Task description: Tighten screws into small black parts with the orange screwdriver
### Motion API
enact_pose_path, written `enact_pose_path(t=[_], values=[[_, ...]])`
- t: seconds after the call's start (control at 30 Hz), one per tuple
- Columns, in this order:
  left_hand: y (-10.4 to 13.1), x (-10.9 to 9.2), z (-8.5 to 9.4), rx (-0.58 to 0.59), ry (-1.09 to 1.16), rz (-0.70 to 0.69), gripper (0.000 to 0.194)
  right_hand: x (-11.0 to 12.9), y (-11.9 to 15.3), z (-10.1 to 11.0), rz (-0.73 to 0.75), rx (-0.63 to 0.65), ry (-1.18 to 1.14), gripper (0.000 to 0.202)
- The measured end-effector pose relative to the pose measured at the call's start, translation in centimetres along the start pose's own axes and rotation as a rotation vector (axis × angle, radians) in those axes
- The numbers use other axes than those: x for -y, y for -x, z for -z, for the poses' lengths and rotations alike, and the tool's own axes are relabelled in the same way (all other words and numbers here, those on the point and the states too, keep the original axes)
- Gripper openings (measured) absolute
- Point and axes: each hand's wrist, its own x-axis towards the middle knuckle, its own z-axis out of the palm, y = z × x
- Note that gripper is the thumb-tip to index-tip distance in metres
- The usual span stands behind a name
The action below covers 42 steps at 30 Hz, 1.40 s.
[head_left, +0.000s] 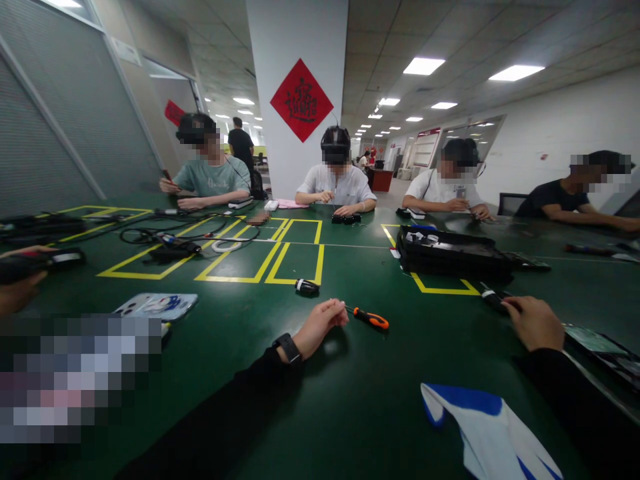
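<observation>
My left hand [325, 325], with a dark band at its wrist, is closed in a pinch over the green table [240, 347]; what its fingertips hold, if anything, is too small to name. Just right of it lies an orange-and-black screwdriver [371, 319], its shaft end near my fingers. A short black cylindrical object [307, 287] lies beyond my left hand. Over at the right, my right hand [536, 323] has its fingers pressed together at a dark tool [494, 297] with a pale tip, beside the black trays.
Stacked black trays [450, 253] stand at the right, with electronic parts [603, 347] nearer the edge. A blue-and-white glove [493, 427] lies in front. A phone [159, 305] and cables [175, 240] are at left. Several people sit around the table; a person's hand [20, 290] shows at far left.
</observation>
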Motion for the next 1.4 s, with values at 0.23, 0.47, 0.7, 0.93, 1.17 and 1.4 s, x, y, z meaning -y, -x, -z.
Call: enact_pose_path(t=[0.23,0.47,0.7,0.93,1.17,1.4], values=[[0.0,0.1,0.1,0.013,0.009,-0.009,0.029,0.4,0.5,0.4,-0.014,-0.092,-0.002,0.028],[0.0,0.2,0.1,0.026,0.033,-0.013,0.028,0.3,0.4,0.6,-0.011,-0.109,-0.016,0.029],[0.1,0.1,0.0,0.015,0.023,-0.014,0.028,-0.2,-0.2,-0.1,0.002,-0.008,-0.013,0.026],[0.0,0.2,0.2,0.034,0.056,-0.009,0.025,-0.8,-0.2,-0.4,-0.048,-0.052,-0.011,0.029],[0.0,0.2,0.2,0.039,0.072,-0.015,0.024,-0.4,0.0,-0.1,-0.043,-0.032,0.039,0.026],[0.0,0.2,0.0,0.037,-0.057,-0.042,0.026,2.5,-0.9,0.2,0.126,-0.012,0.083,0.040]])
